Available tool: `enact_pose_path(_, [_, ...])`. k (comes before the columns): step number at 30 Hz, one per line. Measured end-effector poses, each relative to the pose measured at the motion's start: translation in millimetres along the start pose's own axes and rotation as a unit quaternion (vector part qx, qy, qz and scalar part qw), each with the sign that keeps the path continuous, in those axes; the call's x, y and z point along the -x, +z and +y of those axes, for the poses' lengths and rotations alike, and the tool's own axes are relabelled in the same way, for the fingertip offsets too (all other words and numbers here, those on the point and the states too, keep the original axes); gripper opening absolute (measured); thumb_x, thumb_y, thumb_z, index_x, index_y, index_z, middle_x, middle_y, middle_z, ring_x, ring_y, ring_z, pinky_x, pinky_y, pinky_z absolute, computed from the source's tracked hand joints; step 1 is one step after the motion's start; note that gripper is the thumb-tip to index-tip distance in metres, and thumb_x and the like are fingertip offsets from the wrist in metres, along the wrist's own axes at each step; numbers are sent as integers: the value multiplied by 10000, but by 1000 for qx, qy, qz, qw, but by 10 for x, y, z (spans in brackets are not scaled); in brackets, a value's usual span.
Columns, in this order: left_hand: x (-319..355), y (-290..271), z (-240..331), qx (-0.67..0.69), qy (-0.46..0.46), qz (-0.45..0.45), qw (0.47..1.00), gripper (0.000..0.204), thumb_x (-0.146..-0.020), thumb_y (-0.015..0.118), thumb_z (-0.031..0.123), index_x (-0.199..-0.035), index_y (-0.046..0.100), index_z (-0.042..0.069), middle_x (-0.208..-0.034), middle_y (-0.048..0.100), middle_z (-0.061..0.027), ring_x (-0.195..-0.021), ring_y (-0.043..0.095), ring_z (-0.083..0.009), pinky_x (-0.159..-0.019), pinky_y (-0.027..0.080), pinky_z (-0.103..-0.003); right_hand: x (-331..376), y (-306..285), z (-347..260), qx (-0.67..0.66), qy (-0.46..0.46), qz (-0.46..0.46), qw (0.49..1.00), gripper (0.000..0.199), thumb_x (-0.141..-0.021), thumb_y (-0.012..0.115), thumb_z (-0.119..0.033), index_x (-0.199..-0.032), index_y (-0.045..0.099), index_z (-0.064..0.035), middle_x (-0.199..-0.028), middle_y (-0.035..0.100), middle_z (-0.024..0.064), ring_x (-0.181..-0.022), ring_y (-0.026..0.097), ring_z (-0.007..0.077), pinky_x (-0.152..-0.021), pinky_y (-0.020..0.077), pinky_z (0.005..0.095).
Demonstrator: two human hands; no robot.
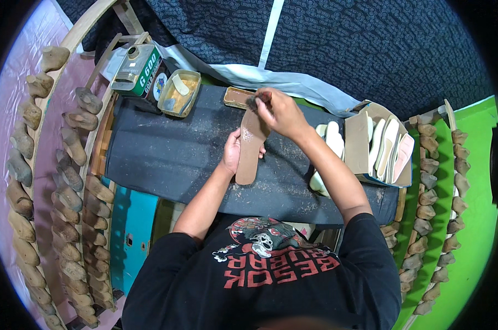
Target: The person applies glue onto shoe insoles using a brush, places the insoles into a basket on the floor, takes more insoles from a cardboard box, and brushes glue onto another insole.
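Note:
A brown shoe insole [249,162] is tilted above the middle of the table, its wide forefoot end away from me. My left hand [233,149] grips it at the waist, with fingertips showing past its right edge. My right hand [284,113] is closed round a dark, bristly brush-like tool [252,103] at the insole's far end; the fingers hide most of the tool. A wet shine lies on the insole's upper left part. Just behind the insole stands a small shallow tray [231,103] with brown stuff in it.
A dark-covered table [166,159] bears scattered crumbs. Pale insoles [333,138] lie beside my right forearm, near a cardboard box [356,142] of more insoles. At the back left stand a metal can [130,82] and a plastic tub [194,82]. Racks of wooden shoe lasts [73,146] flank both sides.

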State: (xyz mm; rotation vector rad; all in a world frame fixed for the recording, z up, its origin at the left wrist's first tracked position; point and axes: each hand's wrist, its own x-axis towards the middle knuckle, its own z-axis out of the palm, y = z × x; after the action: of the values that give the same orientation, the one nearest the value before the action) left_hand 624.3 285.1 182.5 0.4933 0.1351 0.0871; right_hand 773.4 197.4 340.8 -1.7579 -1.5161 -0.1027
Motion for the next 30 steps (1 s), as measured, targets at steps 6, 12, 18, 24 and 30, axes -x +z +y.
enact_pose_path(6, [41,-93,25,48,4,33,998,575,-1007,313,504,-1269,601,82,-1026,701,-130,-839,697,-295,-748,585,-410,223,170,-217,-22,-22,-77,997,169,-901,625,-124,-1020,611,-5,-944,658,204,-910,662,390,-811,543,459])
enact_pose_path(12, [123,-59,178,53,9,38,998,582,-994,328,507,-1273,595,73,-1023,701,-123,-877,692,-283,-758,581,-405,130,262,-251,-61,9,-115,991,166,-943,614,-135,-1019,642,9,-882,684,199,-799,692,358,-739,556,439])
enact_pose_path(18, [187,-130,165,-5,0,43,999,653,-996,310,554,-1239,615,30,-973,702,-154,-826,694,-279,-736,580,-385,-345,330,241,-62,69,-5,996,186,-981,599,-170,-1003,636,11,-766,655,138,-649,629,239,-622,488,367])
enact_pose_path(24, [442,-362,299,5,20,109,994,659,-1007,308,553,-1270,595,22,-995,705,-154,-811,700,-281,-721,585,-393,-472,736,751,-20,138,-29,990,304,-1025,528,-245,-1019,617,46,-850,664,260,-794,652,418,-730,486,485])
enact_pose_path(30, [624,-456,519,-12,57,149,987,617,-1065,296,519,-1310,583,31,-1034,709,-150,-838,707,-279,-760,592,-401,-450,1097,972,49,182,-94,978,362,-1029,483,-270,-1050,626,62,-957,680,323,-950,648,501,-858,496,555])
